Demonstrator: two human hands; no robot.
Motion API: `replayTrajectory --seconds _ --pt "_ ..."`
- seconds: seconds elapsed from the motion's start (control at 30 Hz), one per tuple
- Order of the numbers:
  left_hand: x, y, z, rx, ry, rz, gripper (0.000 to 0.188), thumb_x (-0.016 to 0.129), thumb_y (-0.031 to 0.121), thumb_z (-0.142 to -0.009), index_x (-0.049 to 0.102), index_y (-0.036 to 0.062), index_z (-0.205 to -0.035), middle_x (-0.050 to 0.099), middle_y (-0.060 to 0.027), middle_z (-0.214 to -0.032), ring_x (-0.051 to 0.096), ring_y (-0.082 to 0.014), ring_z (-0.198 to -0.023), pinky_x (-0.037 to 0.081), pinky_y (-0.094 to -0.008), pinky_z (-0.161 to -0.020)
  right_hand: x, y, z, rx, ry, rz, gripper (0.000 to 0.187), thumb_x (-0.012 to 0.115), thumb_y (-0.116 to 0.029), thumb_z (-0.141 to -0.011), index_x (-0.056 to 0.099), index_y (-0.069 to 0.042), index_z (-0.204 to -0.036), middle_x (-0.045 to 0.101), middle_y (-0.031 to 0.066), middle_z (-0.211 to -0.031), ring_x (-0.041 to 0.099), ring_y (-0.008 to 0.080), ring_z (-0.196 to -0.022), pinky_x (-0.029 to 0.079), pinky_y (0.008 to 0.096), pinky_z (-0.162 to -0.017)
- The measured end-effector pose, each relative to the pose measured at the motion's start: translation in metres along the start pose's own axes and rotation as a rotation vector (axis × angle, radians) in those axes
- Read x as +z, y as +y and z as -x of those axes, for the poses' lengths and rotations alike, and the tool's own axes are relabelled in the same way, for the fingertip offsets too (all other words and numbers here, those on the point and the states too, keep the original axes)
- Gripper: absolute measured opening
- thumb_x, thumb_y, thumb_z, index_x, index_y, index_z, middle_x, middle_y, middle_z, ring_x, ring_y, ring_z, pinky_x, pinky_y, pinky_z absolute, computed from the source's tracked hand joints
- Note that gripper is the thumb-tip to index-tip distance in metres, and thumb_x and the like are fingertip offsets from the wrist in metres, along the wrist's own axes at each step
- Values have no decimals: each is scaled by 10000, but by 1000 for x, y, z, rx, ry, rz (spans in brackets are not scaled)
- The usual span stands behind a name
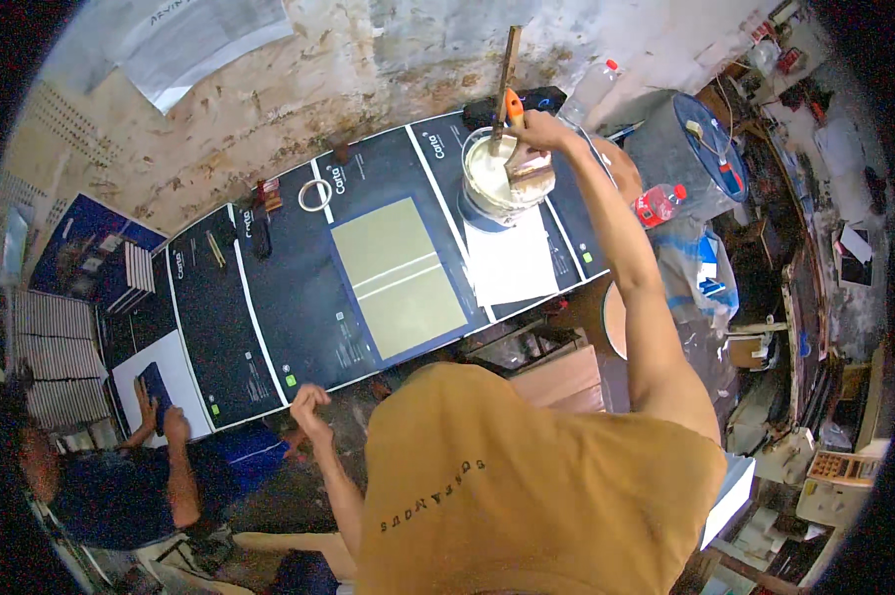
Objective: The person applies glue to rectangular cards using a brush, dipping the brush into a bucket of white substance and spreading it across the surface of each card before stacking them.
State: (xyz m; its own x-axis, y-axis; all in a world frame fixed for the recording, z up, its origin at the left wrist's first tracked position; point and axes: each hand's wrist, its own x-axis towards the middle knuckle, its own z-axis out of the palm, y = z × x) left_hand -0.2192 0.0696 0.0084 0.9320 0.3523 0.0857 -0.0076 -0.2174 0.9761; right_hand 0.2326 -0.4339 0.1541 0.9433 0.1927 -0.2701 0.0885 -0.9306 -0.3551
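My right hand (543, 135) grips a wide brush by its orange handle (514, 107), over a bucket (474, 203) of white, paste-like stuff. The brush head is at the bucket's mouth. A flat wooden stick (508, 74) stands up out of the bucket. My left hand (310, 409) hangs just off the table's near edge, fingers curled in, with nothing visible in them. Between my hands, on the dark table, lies a blue sheet (451, 297) with grey-green board panels (408, 317) on it, divided by thin pale strips.
White paper (512, 268) lies beneath the bucket's near side. A tape roll (314, 195) lies farther left. At the table's left end a co-worker's hands (175, 426) press a dark blue piece on white paper. Bottles (657, 205) and a blue-topped drum (710, 149) stand at right.
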Motion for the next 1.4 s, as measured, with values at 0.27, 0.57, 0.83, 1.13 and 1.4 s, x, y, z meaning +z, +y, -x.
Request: replayTrajectory --seconds 0.27,0.57,0.83,1.13,1.4 --pt "88 53 -49 219 -445 -639 508 737 334 -839 572 10 -1194 559 -200 -1306 540 -347 -1214 435 -461 -989 12 -94 57 -293 163 465 437 701 -299 -829 549 -48 -1153 695 236 -882 693 408 -857 549 524 -718" --pt "123 47 -55 158 -685 -1207 923 861 476 -658 472 19 -1360 455 -157 -1443 541 -359 -1232 424 -591 -992 145 -202 91 -596 395 -15 540 682 -74 -811 524 -89 -1327 629 173 -954 682 371 -839 552 469 -704" --pt "123 46 -62 164 -703 -1154 962 894 440 -615 452 5 -1350 462 -151 -1410 599 -349 -1145 487 -567 -928 243 -91 66 -243 614 -513 326 741 -333 -844 623 -34 -791 615 84 -650 561 180 -541 473 357 -546" --pt "98 24 -63 193 -728 -892 972 878 441 -654 411 22 -1397 413 -159 -1435 575 -384 -1169 504 -551 -924 233 -127 165 58 669 -1168 292 769 -197 -861 654 -5 -1048 685 48 -923 632 139 -802 518 302 -701" --pt "79 23 -68 284 -725 -859 942 852 468 -681 429 12 -1388 424 -167 -1406 569 -395 -1174 522 -501 -914 270 -143 186 121 537 -407 442 659 -474 -870 665 -32 -859 676 223 -715 681 423 -712 530 485 -634"
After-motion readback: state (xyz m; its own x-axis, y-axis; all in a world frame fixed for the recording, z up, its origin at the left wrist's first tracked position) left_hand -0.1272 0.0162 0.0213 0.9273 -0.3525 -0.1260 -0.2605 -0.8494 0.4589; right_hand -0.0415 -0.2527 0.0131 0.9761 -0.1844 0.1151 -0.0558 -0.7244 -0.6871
